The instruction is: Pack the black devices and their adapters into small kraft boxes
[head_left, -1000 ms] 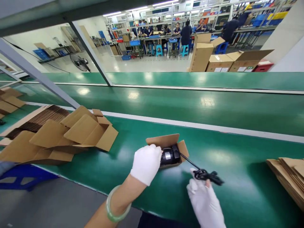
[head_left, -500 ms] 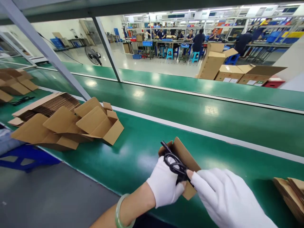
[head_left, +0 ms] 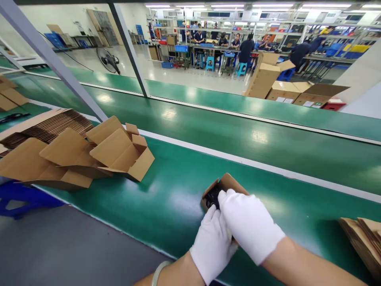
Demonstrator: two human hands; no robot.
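A small open cardboard box (head_left: 233,183) sits on the green work surface in front of me, its lid flap raised on the far side. Inside it lies a coiled black cable (head_left: 212,197), partly covered by my fingers. My left hand (head_left: 212,243), in a white glove with a pale bangle at the wrist, grips the near side of the box. Over the box's opening, my right hand (head_left: 248,222), also white-gloved, has its fingers closed and pressed down onto the cable. The fingertips of the right hand are mostly hidden.
Several open cardboard boxes (head_left: 122,153) stand to the left, beside a stack of flattened cartons (head_left: 56,125). More folded cardboard (head_left: 361,242) lies at the right edge. A slanted metal post (head_left: 59,63) rises at the left. A blue stool (head_left: 32,200) is below the near edge.
The coiled cable has gone from above the box down into it. My right hand has moved left over the opening, and my left fingers have shifted to the near rim.
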